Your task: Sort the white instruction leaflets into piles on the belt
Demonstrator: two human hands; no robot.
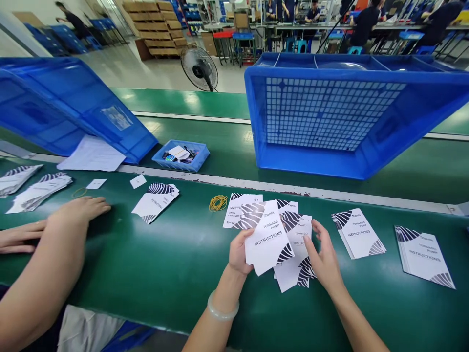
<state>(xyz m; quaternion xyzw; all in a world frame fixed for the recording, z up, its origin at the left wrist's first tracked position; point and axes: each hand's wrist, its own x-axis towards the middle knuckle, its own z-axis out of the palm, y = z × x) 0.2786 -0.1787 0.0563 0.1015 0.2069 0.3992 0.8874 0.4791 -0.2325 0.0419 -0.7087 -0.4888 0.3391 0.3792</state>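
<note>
My left hand grips the left edge of a white "Tornado Pump Instructions" booklet, lifted over a loose fan of the same booklets on the green belt. My right hand curls against the right side of that fan, fingers touching the booklets. A bracelet sits on my left wrist. Two more booklet stacks lie to the right, one stack close and another stack further off.
A co-worker's forearm and hands rest on the belt at left, near another booklet stack. Yellow rubber bands lie by the fan. A big blue crate, a small blue tray and a tilted blue bin stand behind.
</note>
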